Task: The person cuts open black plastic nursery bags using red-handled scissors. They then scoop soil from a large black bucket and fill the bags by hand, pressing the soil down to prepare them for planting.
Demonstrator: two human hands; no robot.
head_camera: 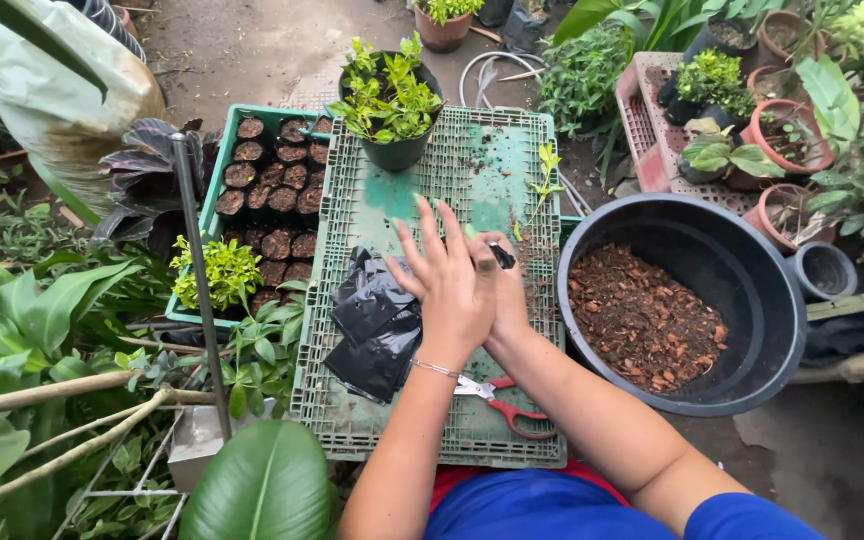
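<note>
Hands overlap above the green crate: left hand (449, 285) open with fingers spread, right hand (501, 283) underneath pinching a small black bag (501, 256), black bags (377, 325) just beside.

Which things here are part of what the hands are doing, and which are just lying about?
In hand: left hand, right hand, black bags, green crate, soil tub.
Lying about: scissors, potted plant, pink crate, filled bags.

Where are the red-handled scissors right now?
The red-handled scissors lie near the front edge of the upturned green crate, partly under the person's forearms, just right of the pile of black plastic bags.
</note>
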